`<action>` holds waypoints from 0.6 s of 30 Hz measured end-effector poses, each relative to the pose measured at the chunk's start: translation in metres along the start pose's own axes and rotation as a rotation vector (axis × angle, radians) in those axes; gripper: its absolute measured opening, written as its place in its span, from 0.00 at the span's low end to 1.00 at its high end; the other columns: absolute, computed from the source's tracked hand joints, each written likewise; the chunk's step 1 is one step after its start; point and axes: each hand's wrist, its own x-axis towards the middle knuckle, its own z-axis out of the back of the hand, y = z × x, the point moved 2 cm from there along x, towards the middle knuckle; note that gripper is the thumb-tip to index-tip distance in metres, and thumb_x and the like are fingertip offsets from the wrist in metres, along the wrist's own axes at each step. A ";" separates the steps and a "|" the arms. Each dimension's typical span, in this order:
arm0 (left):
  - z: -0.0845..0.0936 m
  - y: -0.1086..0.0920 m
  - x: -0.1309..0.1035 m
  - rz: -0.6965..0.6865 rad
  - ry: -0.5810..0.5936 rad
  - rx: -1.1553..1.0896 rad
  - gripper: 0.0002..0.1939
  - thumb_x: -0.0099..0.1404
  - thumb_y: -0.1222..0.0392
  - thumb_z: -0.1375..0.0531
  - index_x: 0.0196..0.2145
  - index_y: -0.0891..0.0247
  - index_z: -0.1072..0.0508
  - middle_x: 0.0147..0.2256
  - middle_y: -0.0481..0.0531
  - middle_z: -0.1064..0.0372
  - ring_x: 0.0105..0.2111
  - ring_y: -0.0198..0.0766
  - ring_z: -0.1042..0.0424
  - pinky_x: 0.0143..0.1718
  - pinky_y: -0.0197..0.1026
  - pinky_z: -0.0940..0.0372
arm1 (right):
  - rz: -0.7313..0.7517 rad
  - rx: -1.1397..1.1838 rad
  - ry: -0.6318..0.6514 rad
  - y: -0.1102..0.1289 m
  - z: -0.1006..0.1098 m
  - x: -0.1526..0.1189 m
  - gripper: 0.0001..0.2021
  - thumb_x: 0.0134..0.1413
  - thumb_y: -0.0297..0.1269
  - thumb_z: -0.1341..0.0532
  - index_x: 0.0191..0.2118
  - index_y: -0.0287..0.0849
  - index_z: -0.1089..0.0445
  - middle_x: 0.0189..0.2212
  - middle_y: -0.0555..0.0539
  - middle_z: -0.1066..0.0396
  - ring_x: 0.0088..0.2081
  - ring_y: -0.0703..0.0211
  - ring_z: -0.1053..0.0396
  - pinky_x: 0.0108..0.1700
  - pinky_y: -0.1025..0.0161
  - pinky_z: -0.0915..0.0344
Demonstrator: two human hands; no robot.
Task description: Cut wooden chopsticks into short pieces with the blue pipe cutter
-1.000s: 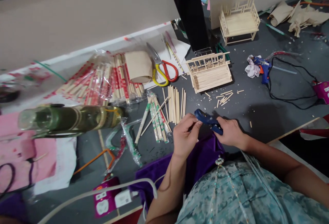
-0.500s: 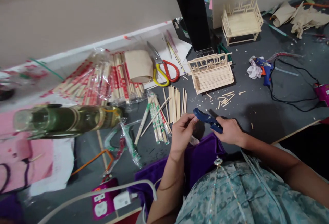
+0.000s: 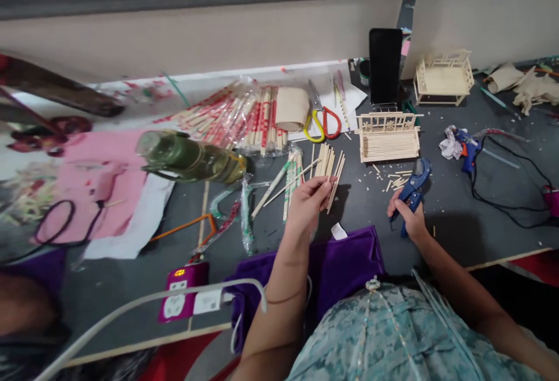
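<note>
My left hand is closed in a pinch at the near ends of the loose wooden sticks. Whether a stick lies between its fingertips is hidden. In my right hand is a blue hand cutter, its head pointing up and away. Short cut stick pieces are scattered just behind the cutter. Beyond them stands a small bench built of sticks, with a railed back. Green-printed wrapped chopsticks lie left of the loose sticks.
A second stick bench stands behind a phone. Scissors, red-wrapped chopsticks and a green bottle lie to the left. At right is a blue glue gun with its cord. Purple cloth covers the near edge.
My hands have moved apart: the left has gone forward to the loose sticks, the right has carried the cutter to the right. The view has shifted, showing more of the table's left.
</note>
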 end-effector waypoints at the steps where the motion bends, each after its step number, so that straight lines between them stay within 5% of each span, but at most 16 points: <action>1: 0.002 -0.001 0.006 -0.034 -0.042 0.081 0.16 0.59 0.49 0.34 0.38 0.65 0.22 0.20 0.43 0.40 0.16 0.27 0.48 0.18 0.34 0.54 | 0.016 -0.001 0.000 -0.001 0.000 0.000 0.12 0.56 0.45 0.36 0.38 0.44 0.34 0.22 0.55 0.32 0.25 0.62 0.33 0.33 0.61 0.34; 5: -0.005 -0.010 0.027 -0.207 -0.154 0.623 0.13 0.68 0.54 0.44 0.31 0.63 0.25 0.22 0.47 0.35 0.23 0.35 0.36 0.26 0.37 0.45 | 0.069 0.012 0.009 -0.002 0.001 0.002 0.12 0.57 0.46 0.36 0.38 0.44 0.34 0.22 0.55 0.32 0.24 0.61 0.32 0.31 0.61 0.34; 9: -0.024 -0.007 0.038 -0.160 -0.140 1.121 0.09 0.64 0.55 0.36 0.30 0.63 0.27 0.35 0.56 0.26 0.35 0.43 0.29 0.34 0.40 0.42 | 0.100 0.007 0.024 0.000 0.002 0.003 0.11 0.57 0.45 0.36 0.38 0.45 0.33 0.24 0.55 0.32 0.25 0.61 0.31 0.33 0.61 0.33; 18: -0.024 0.003 0.046 -0.121 -0.088 1.295 0.09 0.68 0.60 0.43 0.34 0.66 0.24 0.39 0.63 0.24 0.40 0.48 0.26 0.40 0.42 0.38 | 0.116 0.000 0.024 -0.001 0.003 0.007 0.12 0.55 0.45 0.35 0.38 0.44 0.34 0.24 0.55 0.32 0.25 0.61 0.31 0.31 0.61 0.33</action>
